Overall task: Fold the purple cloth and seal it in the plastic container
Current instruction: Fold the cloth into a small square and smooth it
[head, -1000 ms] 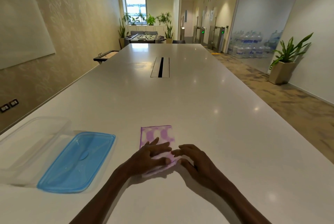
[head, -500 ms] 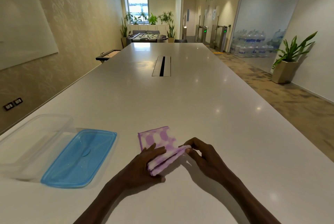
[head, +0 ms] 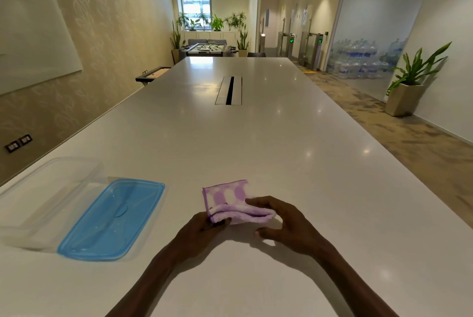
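The purple and white cloth [head: 227,196], folded into a small thick packet, lies on the white table [head: 256,137] just ahead of me. My left hand [head: 202,231] pinches its near left corner. My right hand [head: 284,219] grips its near right edge, fingers over the top and thumb below. The clear plastic container [head: 43,199] stands open at the left, and its blue lid [head: 112,219] lies flat beside it on the right, apart from the cloth.
A cable slot [head: 229,90] is set into the table's middle, farther away. The table's left edge runs close to the container. A potted plant [head: 409,86] stands on the floor at the right.
The cloth lay flat under both palms; its near edge has since been lifted and folded over. Both hands now hold the thicker packet by its near edge.
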The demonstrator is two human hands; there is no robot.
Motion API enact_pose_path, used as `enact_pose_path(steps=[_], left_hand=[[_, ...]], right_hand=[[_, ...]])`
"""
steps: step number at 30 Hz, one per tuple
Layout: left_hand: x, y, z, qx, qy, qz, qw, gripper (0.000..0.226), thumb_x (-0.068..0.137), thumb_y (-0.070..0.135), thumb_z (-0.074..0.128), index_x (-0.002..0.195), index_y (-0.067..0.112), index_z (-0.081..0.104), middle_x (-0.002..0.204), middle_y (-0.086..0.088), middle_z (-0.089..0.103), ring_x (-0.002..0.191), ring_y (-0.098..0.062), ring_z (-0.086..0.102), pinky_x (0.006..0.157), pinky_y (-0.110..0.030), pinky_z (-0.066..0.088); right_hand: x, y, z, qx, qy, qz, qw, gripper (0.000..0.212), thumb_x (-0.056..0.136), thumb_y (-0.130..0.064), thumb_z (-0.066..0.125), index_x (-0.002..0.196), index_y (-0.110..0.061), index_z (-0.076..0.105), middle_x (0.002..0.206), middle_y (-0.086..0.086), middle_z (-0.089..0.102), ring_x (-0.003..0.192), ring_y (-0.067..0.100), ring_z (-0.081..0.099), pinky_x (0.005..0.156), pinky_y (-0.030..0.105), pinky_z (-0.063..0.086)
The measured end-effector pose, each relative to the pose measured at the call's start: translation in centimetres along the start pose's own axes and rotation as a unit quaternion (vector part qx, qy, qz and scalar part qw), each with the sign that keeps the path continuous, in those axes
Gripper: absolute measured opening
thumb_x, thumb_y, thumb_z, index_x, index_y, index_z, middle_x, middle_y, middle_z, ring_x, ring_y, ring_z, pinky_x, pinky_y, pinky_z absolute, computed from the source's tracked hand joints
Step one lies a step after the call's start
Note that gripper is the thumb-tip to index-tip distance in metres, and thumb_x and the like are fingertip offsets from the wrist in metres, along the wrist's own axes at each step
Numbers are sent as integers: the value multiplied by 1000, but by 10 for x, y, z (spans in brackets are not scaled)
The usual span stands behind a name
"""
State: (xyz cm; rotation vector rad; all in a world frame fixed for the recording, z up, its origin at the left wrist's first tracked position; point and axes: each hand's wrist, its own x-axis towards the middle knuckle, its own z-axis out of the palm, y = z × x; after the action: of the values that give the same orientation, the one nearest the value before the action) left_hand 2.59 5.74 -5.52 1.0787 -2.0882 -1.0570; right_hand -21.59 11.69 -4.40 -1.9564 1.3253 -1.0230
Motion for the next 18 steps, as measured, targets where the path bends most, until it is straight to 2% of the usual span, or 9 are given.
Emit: enact_pose_path(steps=[2, 4, 6, 9, 11, 14, 16, 18], left_hand=[[-1, 3, 1, -7, -1, -3, 1000, 36, 96, 19, 52, 72, 42, 66, 63, 33, 63, 61, 15, 53, 59, -7, 38], [-4, 5, 2, -15, 16, 1, 1000, 27, 95, 18, 54, 77, 36, 65, 62, 33, 64, 63, 15, 56, 60, -7, 40], [-6, 9, 2, -43, 59, 21, 997, 21, 91, 16, 60, 82, 33, 69, 70, 29, 69, 69, 11, 61, 62, -7, 42], [-6, 10, 2, -92, 118, 28, 988, 33, 87, 15, 65, 86, 47, 71, 81, 25, 73, 78, 8, 65, 68, -8, 45], [-3, 12, 2, -104, 128, 22, 986, 38, 88, 14, 62, 84, 52, 70, 80, 26, 73, 77, 9, 64, 67, -7, 45], [0, 17, 4, -146, 134, 3, 980, 19, 88, 28, 58, 92, 37, 74, 89, 19, 76, 84, 4, 67, 71, -11, 49], [5, 12, 7, -175, 137, -24, 975, 29, 89, 39, 52, 101, 25, 73, 95, 8, 77, 89, -2, 69, 72, -14, 50], [15, 4, 8, -136, 159, -56, 976, 41, 90, 51, 46, 96, 20, 74, 89, 2, 76, 82, -6, 68, 66, -17, 49]], right_hand=[[3, 3, 9, 16, 24, -19, 999, 35, 84, -7, 73, 118, -15, 67, 117, -4, 72, 108, 10, 67, 90, 22, 51], [5, 4, 15, 29, 44, -20, 998, 16, 90, -6, 66, 104, -10, 71, 100, 3, 75, 93, 19, 69, 79, 29, 51], [6, 4, 19, 32, 59, -17, 998, 6, 92, -10, 65, 94, -7, 69, 86, 7, 71, 80, 24, 65, 69, 32, 48], [8, 6, 22, 34, 71, -11, 997, 14, 93, -20, 66, 88, -7, 66, 80, 11, 67, 73, 24, 60, 64, 31, 44], [10, 3, 24, 52, 79, -6, 995, 9, 94, -19, 65, 93, -11, 68, 83, 1, 70, 76, 11, 63, 67, 23, 45], [18, 1, 26, 72, 96, 1, 993, 9, 95, -20, 62, 102, -17, 67, 93, -12, 70, 88, 8, 67, 73, 17, 47], [24, 4, 28, 71, 117, 21, 990, 10, 95, -27, 62, 101, -19, 65, 93, -9, 70, 87, 9, 67, 72, 22, 50], [32, 11, 32, 58, 142, 47, 987, 13, 95, -32, 61, 96, -19, 63, 90, -7, 69, 84, 10, 67, 71, 30, 52]])
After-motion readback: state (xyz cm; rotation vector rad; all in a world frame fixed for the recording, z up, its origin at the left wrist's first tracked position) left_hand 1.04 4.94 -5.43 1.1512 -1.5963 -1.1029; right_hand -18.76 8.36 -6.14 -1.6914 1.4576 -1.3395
